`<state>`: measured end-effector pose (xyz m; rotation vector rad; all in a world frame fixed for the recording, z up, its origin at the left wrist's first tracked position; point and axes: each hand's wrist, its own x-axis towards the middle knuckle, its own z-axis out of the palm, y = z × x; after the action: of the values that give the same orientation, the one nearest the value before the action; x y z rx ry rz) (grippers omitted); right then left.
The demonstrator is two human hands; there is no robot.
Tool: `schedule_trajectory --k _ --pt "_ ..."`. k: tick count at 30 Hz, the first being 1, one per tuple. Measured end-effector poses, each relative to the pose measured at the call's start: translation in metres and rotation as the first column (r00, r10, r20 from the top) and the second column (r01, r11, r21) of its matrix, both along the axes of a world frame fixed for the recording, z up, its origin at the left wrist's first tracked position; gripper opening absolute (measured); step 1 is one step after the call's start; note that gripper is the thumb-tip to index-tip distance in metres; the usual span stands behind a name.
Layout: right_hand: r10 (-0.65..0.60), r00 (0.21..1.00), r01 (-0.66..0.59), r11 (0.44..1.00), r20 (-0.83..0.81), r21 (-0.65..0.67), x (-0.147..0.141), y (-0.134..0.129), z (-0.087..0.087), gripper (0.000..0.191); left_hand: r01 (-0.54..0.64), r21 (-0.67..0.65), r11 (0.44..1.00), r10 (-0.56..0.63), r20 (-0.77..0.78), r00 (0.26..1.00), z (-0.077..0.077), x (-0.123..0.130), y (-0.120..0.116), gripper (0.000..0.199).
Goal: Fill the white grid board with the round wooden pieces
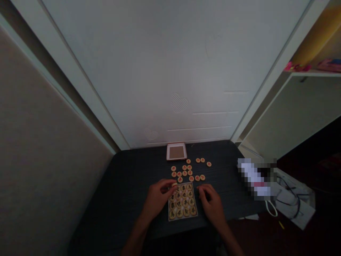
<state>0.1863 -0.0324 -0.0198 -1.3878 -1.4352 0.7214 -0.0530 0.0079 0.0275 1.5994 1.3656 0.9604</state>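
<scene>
A square tray (pixel 197 209) stands near the table's front edge, with rows of round wooden pieces bearing black characters in it. At its back left corner, my left hand (pixel 159 195) pinches a round piece (pixel 174 185) between thumb and fingers. Just right of the tray, my right hand (pixel 210 199) rests with its fingers curled together; whatever they might hold is hidden. Behind the tray lie several loose round pieces with red characters (pixel 184 173), scattered on the dark table.
A shallow box lid (pixel 177 153) with a pale rim lies at the back of the dark table (pixel 128 185), against a white panel (pixel 165 71). Beyond the table's right edge are a blurred-out item, a white bag (pixel 298 206) with dark cords, and a shelf unit.
</scene>
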Motion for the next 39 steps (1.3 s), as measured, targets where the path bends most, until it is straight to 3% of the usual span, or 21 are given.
schedule_trajectory --k 6,9,15,19,25,31,35,39 --pt "-0.011 0.999 0.011 1.000 -0.045 0.001 -0.001 -0.001 0.002 0.029 -0.004 -0.172 0.985 0.037 0.194 0.980 -0.004 0.014 -0.009 0.028" --pt "0.043 0.999 -0.042 0.999 -0.033 0.025 -0.004 0.000 0.009 0.025 0.037 -0.220 0.975 0.024 0.267 0.963 -0.006 0.022 -0.014 0.033" --pt "0.213 0.976 -0.216 0.968 0.034 0.131 -0.018 0.010 0.030 0.029 0.129 -0.226 0.966 -0.036 0.375 0.926 -0.008 0.031 -0.016 0.038" --pt "0.291 0.955 -0.295 0.945 0.051 0.137 -0.024 0.017 0.032 0.029 0.151 -0.212 0.965 -0.058 0.392 0.918 -0.003 0.033 -0.016 0.035" --pt "0.297 0.953 -0.302 0.940 0.059 0.158 -0.021 0.020 0.027 0.029 0.125 -0.191 0.974 -0.061 0.307 0.950 0.002 0.038 -0.016 0.032" --pt "0.234 0.972 -0.233 0.972 -0.026 0.038 -0.013 0.021 0.021 0.028 0.082 -0.140 0.987 -0.054 0.194 0.979 0.005 0.019 -0.013 0.031" --pt "0.184 0.975 -0.192 0.980 -0.124 -0.052 -0.006 0.023 0.004 0.032 -0.068 -0.012 0.998 0.068 -0.027 0.997 0.000 -0.009 -0.010 0.029" --pt "0.141 0.964 -0.162 0.984 -0.226 -0.076 -0.002 0.025 -0.008 0.036 -0.019 0.116 0.993 0.047 -0.245 0.968 -0.016 -0.024 -0.012 0.028"
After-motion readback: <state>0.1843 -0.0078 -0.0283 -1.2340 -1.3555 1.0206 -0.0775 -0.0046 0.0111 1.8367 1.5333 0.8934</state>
